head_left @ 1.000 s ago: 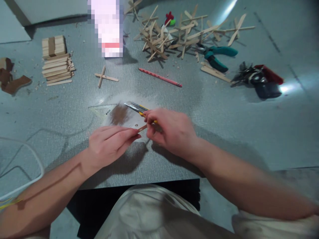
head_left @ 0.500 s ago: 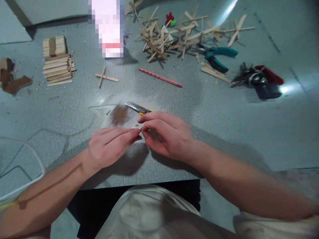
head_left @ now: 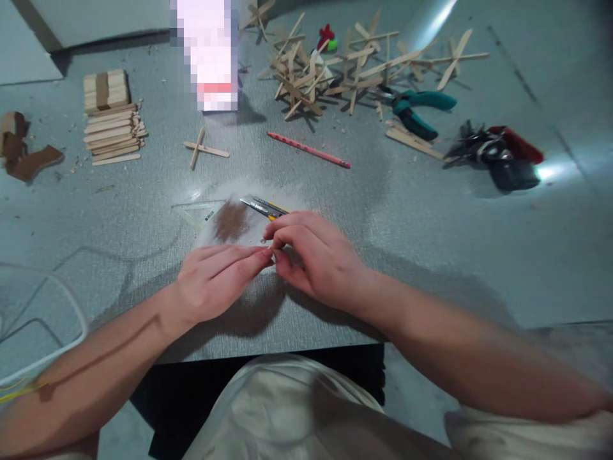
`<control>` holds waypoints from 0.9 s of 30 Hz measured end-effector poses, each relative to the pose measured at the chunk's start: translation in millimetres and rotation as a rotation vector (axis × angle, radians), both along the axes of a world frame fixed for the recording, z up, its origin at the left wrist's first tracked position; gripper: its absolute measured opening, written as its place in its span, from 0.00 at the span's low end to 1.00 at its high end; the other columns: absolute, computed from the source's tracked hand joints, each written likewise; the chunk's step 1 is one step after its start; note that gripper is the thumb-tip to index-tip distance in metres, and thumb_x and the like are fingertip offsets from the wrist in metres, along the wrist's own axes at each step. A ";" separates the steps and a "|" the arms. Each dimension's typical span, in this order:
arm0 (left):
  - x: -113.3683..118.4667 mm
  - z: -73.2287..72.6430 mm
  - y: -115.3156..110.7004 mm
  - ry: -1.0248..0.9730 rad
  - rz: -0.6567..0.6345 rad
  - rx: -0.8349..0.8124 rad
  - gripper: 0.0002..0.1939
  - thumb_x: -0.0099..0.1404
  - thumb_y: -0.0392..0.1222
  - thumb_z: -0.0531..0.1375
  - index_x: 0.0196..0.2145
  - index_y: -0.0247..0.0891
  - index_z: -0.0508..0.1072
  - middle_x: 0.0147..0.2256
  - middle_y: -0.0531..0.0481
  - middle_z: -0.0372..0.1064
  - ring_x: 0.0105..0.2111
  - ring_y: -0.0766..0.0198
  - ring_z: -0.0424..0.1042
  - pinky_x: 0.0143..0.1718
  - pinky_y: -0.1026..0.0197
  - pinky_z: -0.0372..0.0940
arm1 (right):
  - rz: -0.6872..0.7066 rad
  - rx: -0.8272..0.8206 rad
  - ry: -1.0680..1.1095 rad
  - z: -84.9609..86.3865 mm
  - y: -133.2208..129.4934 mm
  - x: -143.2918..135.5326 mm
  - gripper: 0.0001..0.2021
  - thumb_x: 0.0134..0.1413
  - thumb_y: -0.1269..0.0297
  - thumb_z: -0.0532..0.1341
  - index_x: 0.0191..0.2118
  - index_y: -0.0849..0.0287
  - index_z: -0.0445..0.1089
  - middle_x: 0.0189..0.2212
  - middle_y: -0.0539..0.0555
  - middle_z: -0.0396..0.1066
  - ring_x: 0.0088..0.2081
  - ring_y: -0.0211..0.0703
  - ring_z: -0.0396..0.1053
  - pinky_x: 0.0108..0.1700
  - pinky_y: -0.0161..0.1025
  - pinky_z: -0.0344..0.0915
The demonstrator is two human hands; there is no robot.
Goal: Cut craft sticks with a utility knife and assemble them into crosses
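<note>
My left hand (head_left: 225, 278) and my right hand (head_left: 318, 259) meet fingertip to fingertip above the table's front part. Both are closed in a pinch, and whatever small thing lies between the fingertips is too hidden to name. Just beyond my right fingers lies a utility knife (head_left: 261, 206), black and yellow with its blade end pointing left; my hand covers its rear part. A brown powdery patch (head_left: 230, 220) spreads over a whitish area beside the knife. Left of that rests a clear set square (head_left: 196, 214).
Two crossed sticks (head_left: 205, 149) and a red pencil (head_left: 309, 151) lie farther back. Stacked craft sticks (head_left: 115, 135) stand at the left. Joined sticks (head_left: 299, 83) pile up at the back, near teal-handled pliers (head_left: 424, 100). At right sits a dark and red cluster (head_left: 502, 153). A white cable (head_left: 71, 294) curves at left.
My left hand has shifted slightly to the right, and my right fingers have moved a little up and left. The things on the table stay put.
</note>
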State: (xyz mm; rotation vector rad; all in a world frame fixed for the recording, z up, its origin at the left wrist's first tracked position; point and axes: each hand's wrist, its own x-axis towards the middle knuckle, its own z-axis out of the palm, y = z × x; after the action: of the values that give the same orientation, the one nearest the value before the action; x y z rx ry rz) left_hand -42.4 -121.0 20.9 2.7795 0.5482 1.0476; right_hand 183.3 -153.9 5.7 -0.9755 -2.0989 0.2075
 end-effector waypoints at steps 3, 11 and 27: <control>1.2 -1.0 0.1 -0.008 0.030 0.009 0.08 0.73 0.32 0.65 0.49 0.37 0.77 0.45 0.50 0.85 0.43 0.66 0.85 0.47 0.68 0.78 | 0.001 -0.012 -0.005 -1.2 -0.3 0.1 0.07 0.65 0.74 0.57 0.44 0.54 0.64 0.42 0.59 0.79 0.45 0.49 0.78 0.48 0.47 0.77; 6.4 1.0 0.9 -0.079 0.194 -0.088 0.05 0.71 0.37 0.69 0.44 0.43 0.78 0.39 0.53 0.85 0.33 0.64 0.85 0.33 0.64 0.79 | -0.018 -0.136 0.076 1.5 2.6 7.9 0.08 0.68 0.68 0.62 0.50 0.53 0.67 0.42 0.54 0.79 0.44 0.46 0.78 0.46 0.44 0.76; 4.2 -7.1 17.6 -0.069 0.085 -0.150 0.06 0.72 0.35 0.66 0.44 0.44 0.78 0.42 0.52 0.85 0.36 0.66 0.84 0.37 0.66 0.77 | 0.028 -0.022 0.093 1.1 0.9 13.1 0.08 0.69 0.73 0.63 0.48 0.54 0.74 0.45 0.55 0.82 0.46 0.44 0.80 0.47 0.42 0.77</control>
State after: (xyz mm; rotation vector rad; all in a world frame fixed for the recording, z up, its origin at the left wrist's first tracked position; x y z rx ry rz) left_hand -38.2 -103.5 13.8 2.6006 0.7110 1.0677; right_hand 196.4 -153.0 6.7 -0.9319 -2.0300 0.2855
